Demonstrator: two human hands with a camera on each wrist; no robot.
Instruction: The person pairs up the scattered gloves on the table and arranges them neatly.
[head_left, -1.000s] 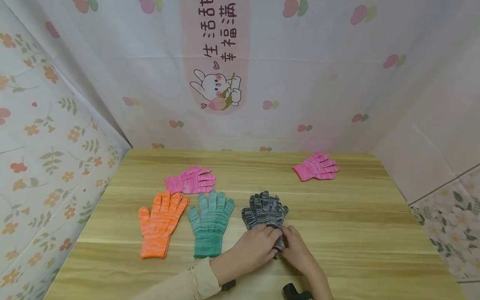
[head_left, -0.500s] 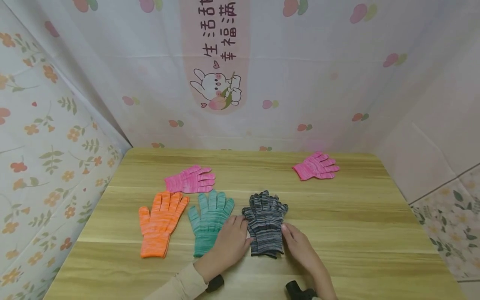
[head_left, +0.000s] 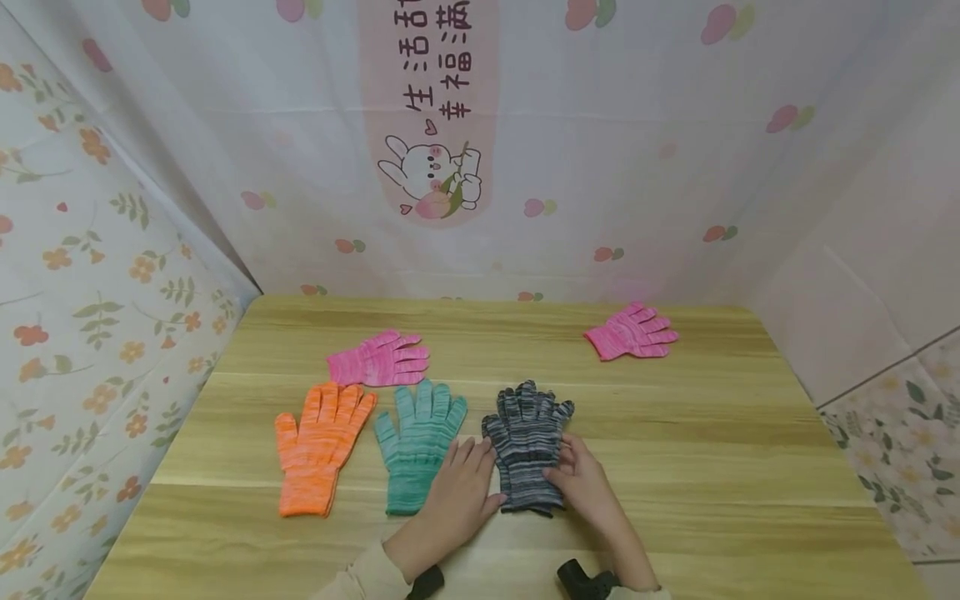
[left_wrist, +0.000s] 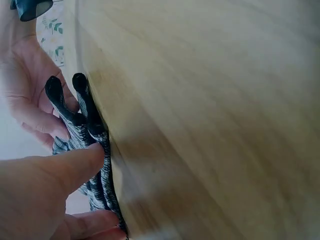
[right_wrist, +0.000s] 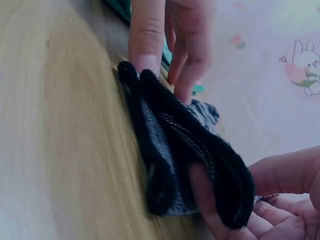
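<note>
Two hands tend a stacked pair of black-and-grey gloves lying with fingertips toward the far edge of a wood-grain surface, about midway between its left and right edges. The right hand pinches the upper glove along the side nearer the surface's right edge, thumb on top and a finger tucked beneath the raised layer; the right wrist view shows the dark cuffs parted there. The left hand, its fingers extended and gripping nothing, touches the pair's opposite side, close by a teal glove. The step in hand appears to be aligning the two layers. The next move seems to call for a steady left hand and a light lowering of the lifted side, cuff over cuff. Farther toward the left edge lies an orange glove. A pink glove rests just beyond it, toward the far left corner; a second pink glove sits well apart, near the far right corner.
</note>
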